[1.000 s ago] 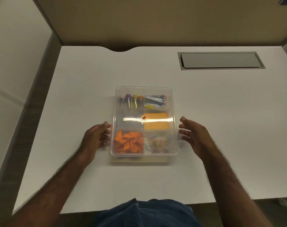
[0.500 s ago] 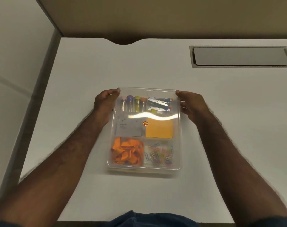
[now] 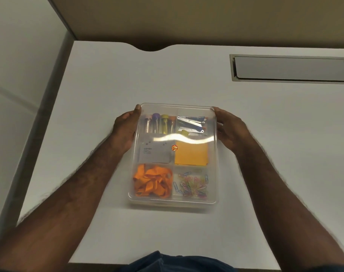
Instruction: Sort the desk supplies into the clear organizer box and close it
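Observation:
The clear organizer box [image 3: 173, 202] lies on the white desk with its lid on. Inside I see capped tubes [image 3: 159, 123], small staplers [image 3: 192, 123], a grey card [image 3: 155, 154], an orange sticky pad [image 3: 191, 154], an orange ribbon [image 3: 152, 182] and several coloured paper clips [image 3: 192, 186]. My left hand [image 3: 124, 130] grips the far left corner, thumb on the lid. At the far right corner my right hand [image 3: 231, 130] holds the box the same way.
A grey cable hatch [image 3: 290, 68] is set into the desk at the back right. A curved notch [image 3: 150, 48] cuts the back edge under the tan partition. The desk's left edge meets a pale wall.
Both hands moved from the box's near sides up to its far corners and took hold there. My head has come closer, so the box looks larger.

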Tool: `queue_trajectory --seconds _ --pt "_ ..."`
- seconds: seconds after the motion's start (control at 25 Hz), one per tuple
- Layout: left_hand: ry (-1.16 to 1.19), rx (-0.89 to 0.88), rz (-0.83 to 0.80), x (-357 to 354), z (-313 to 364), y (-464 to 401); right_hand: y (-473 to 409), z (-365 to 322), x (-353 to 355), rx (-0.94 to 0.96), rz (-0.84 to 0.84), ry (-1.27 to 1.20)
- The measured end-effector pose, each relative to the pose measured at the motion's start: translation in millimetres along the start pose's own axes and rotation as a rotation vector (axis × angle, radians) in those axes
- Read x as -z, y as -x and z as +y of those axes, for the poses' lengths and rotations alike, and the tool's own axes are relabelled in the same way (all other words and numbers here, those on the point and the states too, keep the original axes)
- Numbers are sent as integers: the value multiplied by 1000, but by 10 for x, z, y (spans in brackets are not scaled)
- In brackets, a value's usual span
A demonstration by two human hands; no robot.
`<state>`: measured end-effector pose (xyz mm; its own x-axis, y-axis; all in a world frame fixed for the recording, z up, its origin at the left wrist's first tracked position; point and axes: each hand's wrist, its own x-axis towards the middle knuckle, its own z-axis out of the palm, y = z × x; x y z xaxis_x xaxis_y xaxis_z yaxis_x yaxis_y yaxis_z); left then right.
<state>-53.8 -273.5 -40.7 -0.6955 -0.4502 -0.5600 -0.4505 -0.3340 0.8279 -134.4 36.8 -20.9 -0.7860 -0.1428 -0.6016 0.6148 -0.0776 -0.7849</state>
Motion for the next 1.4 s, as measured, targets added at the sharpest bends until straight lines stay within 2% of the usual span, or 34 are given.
queue_trajectory --seconds 0.28,0.4,0.52,0.72,1.08,1.28,1.4 --pt "-111 18 -25 496 -167 624 643 335 254 68 81 224" --pt "-192 63 -74 764 -377 1039 1068 538 295 62 27 300" --pt "-219 95 -143 956 -616 1371 1406 740 337 -20 -59 336" --pt "-127 77 -205 1061 -780 1653 1692 949 441 -109 -87 257" --pt "-53 24 -159 948 -963 1759 1710 1097 552 -138 -68 19" --pt "-65 -48 -105 877 -999 1841 1709 1080 553 -138 -54 11" --pt "-107 -80 -93 877 -1031 1850 1746 1135 565 -74 -30 41"
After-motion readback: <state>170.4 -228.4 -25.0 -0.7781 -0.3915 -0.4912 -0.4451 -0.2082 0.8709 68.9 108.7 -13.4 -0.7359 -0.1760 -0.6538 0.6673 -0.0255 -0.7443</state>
